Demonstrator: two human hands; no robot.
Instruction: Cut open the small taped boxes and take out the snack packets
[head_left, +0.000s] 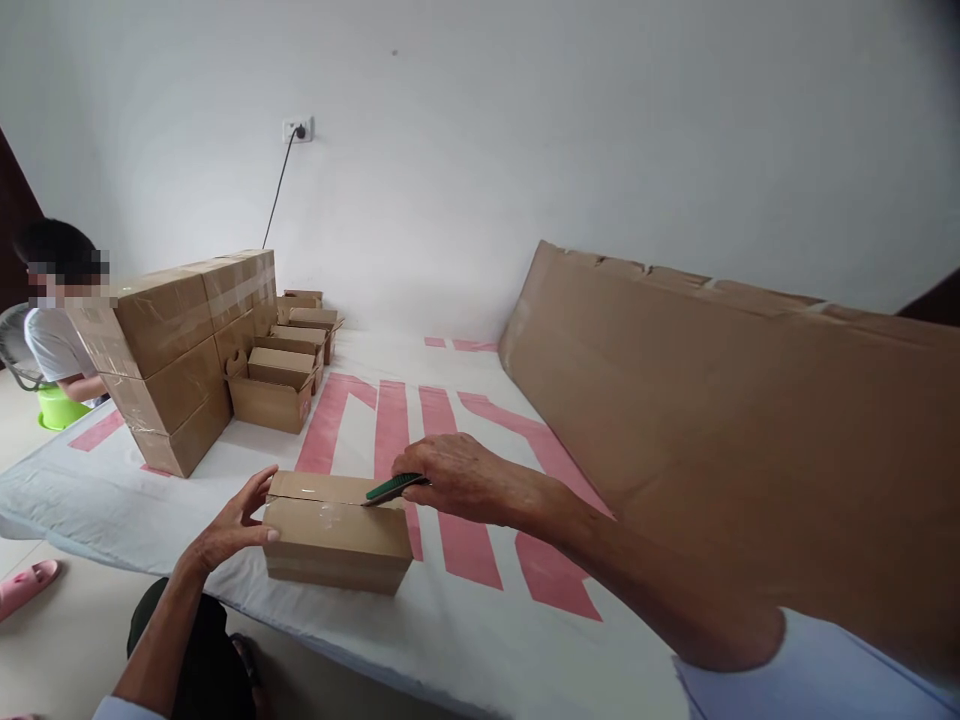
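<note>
A small taped cardboard box (337, 545) stands on the cloth-covered surface in front of me. Its left end is between the thumb and fingers of my left hand (236, 525), which steadies it. My right hand (450, 475) is closed round a green utility knife (394, 487). The knife's tip rests at the seam along the box top, right of the middle. Left of the tip, a dark slit line runs along this seam. How deep the blade sits is hidden.
Taped cartons (169, 350) are stacked at the left, beside a row of opened boxes (274, 385). A large cardboard sheet (720, 430) leans against the wall at the right. Another person (64, 335) sits beyond the stack near a green basin (61, 408). A cord hangs from a wall socket (298, 130).
</note>
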